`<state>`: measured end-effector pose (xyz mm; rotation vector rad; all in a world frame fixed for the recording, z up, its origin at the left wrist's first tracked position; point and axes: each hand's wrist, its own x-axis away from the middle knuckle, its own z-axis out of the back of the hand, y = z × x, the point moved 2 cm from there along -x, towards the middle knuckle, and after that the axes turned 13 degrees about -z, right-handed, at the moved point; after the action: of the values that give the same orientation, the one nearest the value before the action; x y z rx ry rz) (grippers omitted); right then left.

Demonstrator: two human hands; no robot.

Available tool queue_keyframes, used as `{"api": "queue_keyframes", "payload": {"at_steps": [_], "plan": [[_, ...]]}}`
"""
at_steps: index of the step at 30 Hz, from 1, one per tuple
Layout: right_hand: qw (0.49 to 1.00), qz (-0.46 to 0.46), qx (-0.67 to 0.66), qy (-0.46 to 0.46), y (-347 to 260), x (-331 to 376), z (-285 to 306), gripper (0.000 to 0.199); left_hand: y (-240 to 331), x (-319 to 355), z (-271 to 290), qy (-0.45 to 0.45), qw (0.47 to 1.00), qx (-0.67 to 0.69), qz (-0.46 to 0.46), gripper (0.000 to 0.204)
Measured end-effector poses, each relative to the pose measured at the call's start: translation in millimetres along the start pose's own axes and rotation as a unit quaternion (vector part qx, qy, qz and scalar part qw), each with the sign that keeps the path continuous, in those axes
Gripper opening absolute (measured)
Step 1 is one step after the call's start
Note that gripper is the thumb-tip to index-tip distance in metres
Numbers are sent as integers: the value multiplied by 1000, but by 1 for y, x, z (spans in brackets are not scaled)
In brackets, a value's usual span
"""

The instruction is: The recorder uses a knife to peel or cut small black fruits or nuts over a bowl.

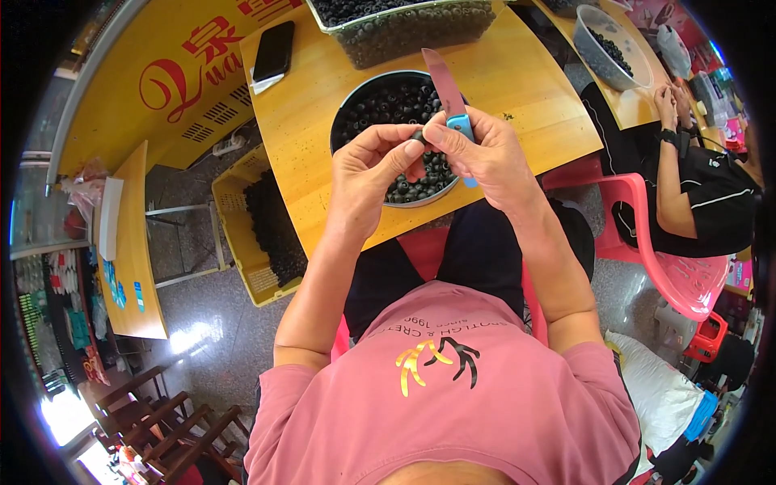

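Note:
My left hand [365,174] is closed in a pinch on a small dark fruit [419,137], olive-like in look and mostly hidden by the fingertips. Wrapped in my right hand [495,155] is a knife [444,81] with a blue handle, its broad blade pointing up and away from me. The right thumb also meets the fruit, close to the left fingertips. Below both hands stands a round bowl [335,121] holding many small dark round fruits [380,109], several with pale spots. The bowl rests on a yellow wooden table [303,174].
A clear tub [412,36] of dark fruits stands at the table's far side, with a black phone [273,50] to its left. A yellow crate [234,234] of dark pieces sits on the floor. To the right, a co-worker [687,178] sits near a pink chair [638,218].

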<state>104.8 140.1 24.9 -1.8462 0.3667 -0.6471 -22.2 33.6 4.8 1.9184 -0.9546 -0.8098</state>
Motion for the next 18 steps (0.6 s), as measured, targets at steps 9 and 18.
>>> {"api": "queue_keyframes", "payload": {"at_steps": [9, 18], "plan": [[996, 52, 74, 15, -2, -2, -4, 18, 5, 2, -3, -6, 1000, -7, 12, 25], [997, 37, 61, 4, -2, -3, -4, 19, 1, 2, -2, 16, 997, -75, -28, 23]]}}
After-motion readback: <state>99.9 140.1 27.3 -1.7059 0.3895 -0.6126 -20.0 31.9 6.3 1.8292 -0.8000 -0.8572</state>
